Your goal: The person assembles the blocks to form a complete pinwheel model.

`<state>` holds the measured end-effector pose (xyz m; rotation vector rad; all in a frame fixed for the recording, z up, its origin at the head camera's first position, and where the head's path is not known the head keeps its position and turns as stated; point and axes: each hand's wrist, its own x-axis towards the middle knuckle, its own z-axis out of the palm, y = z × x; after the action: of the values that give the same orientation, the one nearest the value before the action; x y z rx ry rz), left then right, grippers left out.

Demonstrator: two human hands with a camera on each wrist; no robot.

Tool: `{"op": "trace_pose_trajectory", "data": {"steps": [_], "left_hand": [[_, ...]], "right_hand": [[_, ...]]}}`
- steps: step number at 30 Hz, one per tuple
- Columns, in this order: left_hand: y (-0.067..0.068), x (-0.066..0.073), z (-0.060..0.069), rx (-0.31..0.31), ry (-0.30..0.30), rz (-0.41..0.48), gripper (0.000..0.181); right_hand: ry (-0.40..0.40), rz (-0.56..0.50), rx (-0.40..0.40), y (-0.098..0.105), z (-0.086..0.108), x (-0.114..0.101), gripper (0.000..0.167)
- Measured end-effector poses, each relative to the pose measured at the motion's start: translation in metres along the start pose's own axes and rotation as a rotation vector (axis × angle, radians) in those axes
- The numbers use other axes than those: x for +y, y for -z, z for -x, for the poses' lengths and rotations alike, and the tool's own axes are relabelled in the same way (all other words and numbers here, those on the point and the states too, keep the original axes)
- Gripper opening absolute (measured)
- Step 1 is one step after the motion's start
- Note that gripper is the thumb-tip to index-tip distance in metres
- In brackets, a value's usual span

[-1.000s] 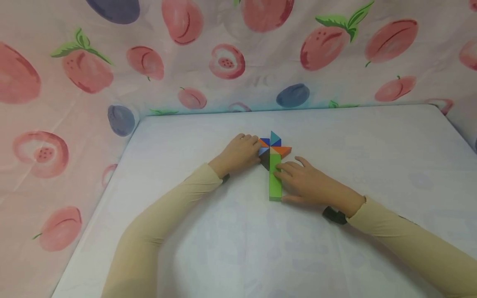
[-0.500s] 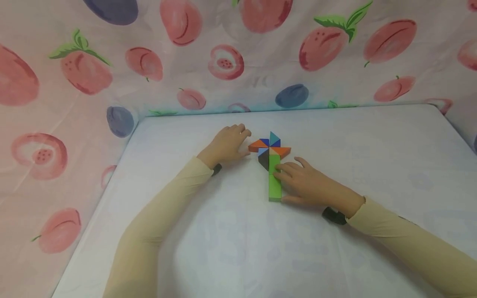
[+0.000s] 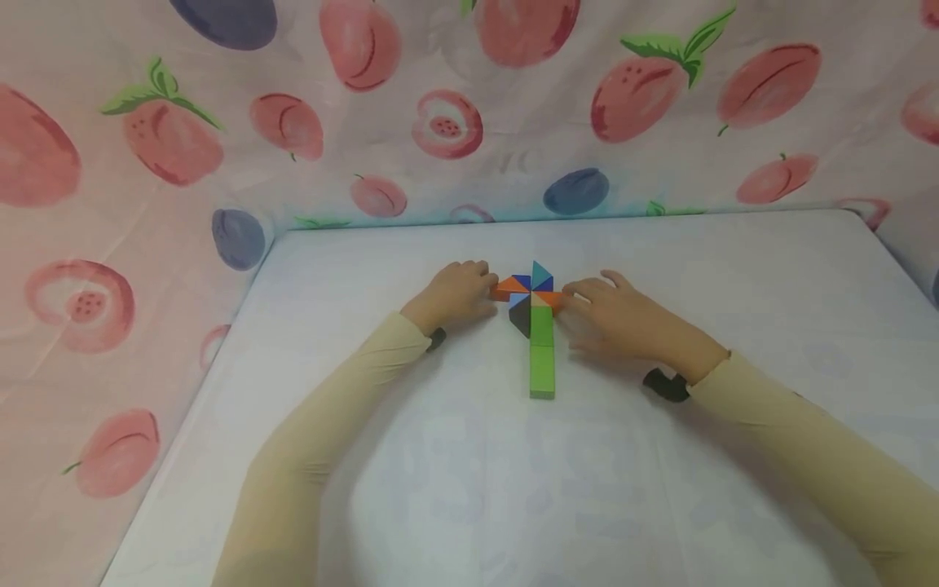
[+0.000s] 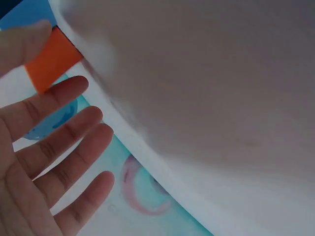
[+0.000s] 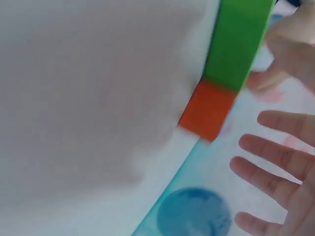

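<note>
Several coloured wooden blocks form a pinwheel shape with a stem. At its left, in the head view, my left hand (image 3: 456,295) is at the outer end of the left orange block (image 3: 509,287). The left wrist view shows this orange block (image 4: 53,60) pinched between thumb and index finger, the other fingers spread. My right hand (image 3: 612,316) is by the right orange block (image 3: 554,300), partly hiding its outer end. Its fingers (image 5: 270,152) look extended in the right wrist view, apart from the orange face (image 5: 207,109). Green blocks (image 3: 542,371) make the stem.
Blue triangles (image 3: 541,277) and a dark block (image 3: 519,316) complete the blades around the centre. They lie on a white-covered table (image 3: 455,489). A fruit-printed cloth (image 3: 513,155) hangs behind and along the left side.
My left hand let go of the left orange block, drew back left, then returned to its outer end. My right hand left the green stem and moved up beside the right orange block.
</note>
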<state>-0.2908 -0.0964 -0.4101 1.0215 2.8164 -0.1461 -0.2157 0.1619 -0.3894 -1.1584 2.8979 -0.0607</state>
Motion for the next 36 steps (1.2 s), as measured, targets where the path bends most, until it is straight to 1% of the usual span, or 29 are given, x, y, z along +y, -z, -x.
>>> {"op": "trace_pose_trajectory", "data": {"steps": [2,4,10,18,21,26,29,33,36], "left_hand": [[0.001,0.003,-0.001,0.018,0.001,-0.01,0.04],[0.001,0.005,-0.002,0.034,-0.003,-0.027,0.039],[0.0,0.01,-0.005,0.045,-0.008,-0.05,0.038],[0.002,0.011,-0.003,0.087,-0.014,-0.068,0.036],[0.003,0.011,-0.003,0.092,-0.016,-0.073,0.036],[0.003,0.011,-0.003,0.091,-0.012,-0.084,0.036],[0.004,0.012,-0.002,0.082,-0.003,-0.083,0.037],[0.005,0.013,-0.004,0.057,0.025,-0.044,0.045],[0.005,0.013,-0.006,0.035,0.042,-0.011,0.054]], "right_hand": [[-0.026,0.028,0.011,0.001,-0.008,0.01,0.055],[-0.051,0.05,0.002,0.0,-0.016,0.018,0.053],[-0.081,0.089,-0.036,-0.006,-0.033,0.029,0.047],[-0.04,0.101,-0.043,-0.011,-0.045,0.034,0.025],[-0.027,0.103,-0.038,-0.011,-0.047,0.034,0.021],[-0.023,0.108,-0.039,-0.013,-0.049,0.036,0.023],[-0.039,0.114,-0.058,-0.013,-0.049,0.037,0.027],[-0.083,0.122,-0.11,-0.011,-0.051,0.037,0.037],[-0.1,0.121,-0.137,-0.009,-0.053,0.035,0.043]]}}
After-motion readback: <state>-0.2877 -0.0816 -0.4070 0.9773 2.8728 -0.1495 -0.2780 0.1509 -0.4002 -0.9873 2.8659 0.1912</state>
